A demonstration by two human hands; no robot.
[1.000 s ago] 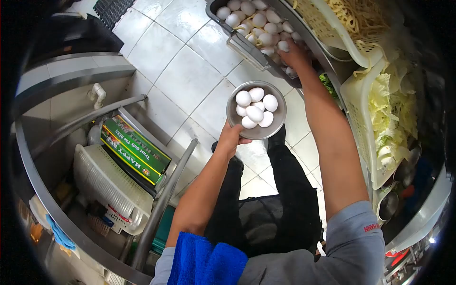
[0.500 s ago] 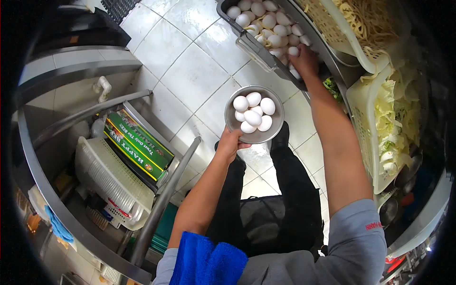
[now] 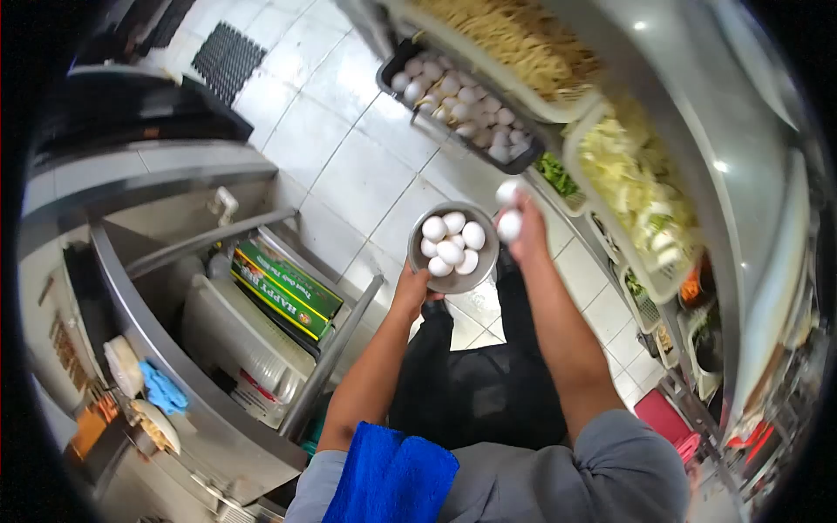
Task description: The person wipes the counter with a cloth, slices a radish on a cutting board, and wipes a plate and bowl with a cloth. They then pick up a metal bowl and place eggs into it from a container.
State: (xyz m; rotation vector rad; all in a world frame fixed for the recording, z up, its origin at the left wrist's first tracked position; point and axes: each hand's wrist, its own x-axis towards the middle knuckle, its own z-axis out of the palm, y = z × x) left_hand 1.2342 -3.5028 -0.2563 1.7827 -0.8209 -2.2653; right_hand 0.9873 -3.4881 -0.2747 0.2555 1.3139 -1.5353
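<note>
My left hand (image 3: 412, 290) grips the rim of a round metal bowl (image 3: 446, 286) from its near-left side. Several white eggs (image 3: 451, 252) lie heaped inside. Just right of the bowl, my right hand (image 3: 529, 228) is closed around two eggs (image 3: 509, 226), somewhat blurred by motion. Farther off, a dark grey tub (image 3: 526, 159) holds many more white eggs, some beige-tinted.
Along the right stand baskets of noodles (image 3: 523, 44) and chopped cabbage (image 3: 632, 174), with leafy greens (image 3: 558, 174) between. At left, a metal counter frame (image 3: 187, 383) holds a green box (image 3: 288, 288) and stacked clear containers (image 3: 235, 336). White tiles (image 3: 336, 170) cover the floor.
My right hand has left the egg tub and come back beside the bowl, carrying two eggs. The bowl stays in my left hand. The view has shifted, showing more of the right side.
</note>
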